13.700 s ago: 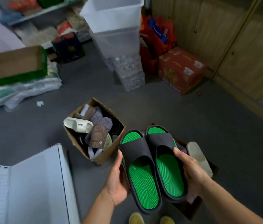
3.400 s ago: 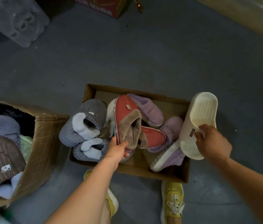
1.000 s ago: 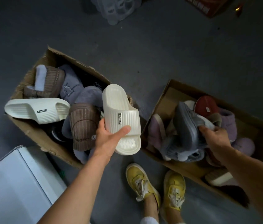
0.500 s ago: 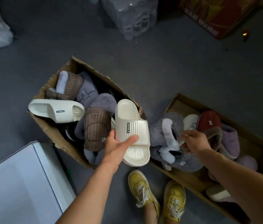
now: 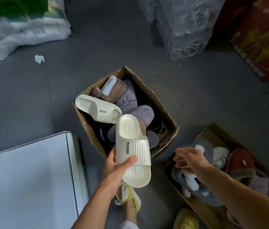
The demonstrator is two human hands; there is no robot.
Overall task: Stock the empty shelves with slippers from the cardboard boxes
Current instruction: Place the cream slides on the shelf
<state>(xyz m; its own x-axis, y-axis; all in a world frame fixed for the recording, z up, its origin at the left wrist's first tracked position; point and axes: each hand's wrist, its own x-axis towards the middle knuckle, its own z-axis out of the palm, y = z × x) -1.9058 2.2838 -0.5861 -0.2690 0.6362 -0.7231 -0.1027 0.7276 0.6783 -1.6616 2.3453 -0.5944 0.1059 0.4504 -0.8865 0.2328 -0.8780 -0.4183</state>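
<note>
The white shelf unit (image 5: 31,176) filled the lower left, just left of the open cardboard box (image 5: 160,103), the landmark here. A second cardboard box (image 5: 213,131) lay just right of and nearer than it, holding grey fleece slippers (image 5: 196,184) and a red one (image 5: 241,161).

On the landmark box's left rim lay a cream ribbed slide (image 5: 97,108), long axis running left to right, toe to the right. Its apparent mate, the held cream slide (image 5: 133,149), hung over the box's near edge, long axis pointing away from the person.

The left hand (image 5: 115,167) gripped that slide, thumb curled across its strap and fingers beneath, forearm rising from below. The right hand (image 5: 190,161) hovered over the second box, fingers spread and loosely bent, holding nothing.

The resting slide lay beyond and left of both hands; the left was nearer but occupied, so the free right hand would probably have to cross over.
</note>
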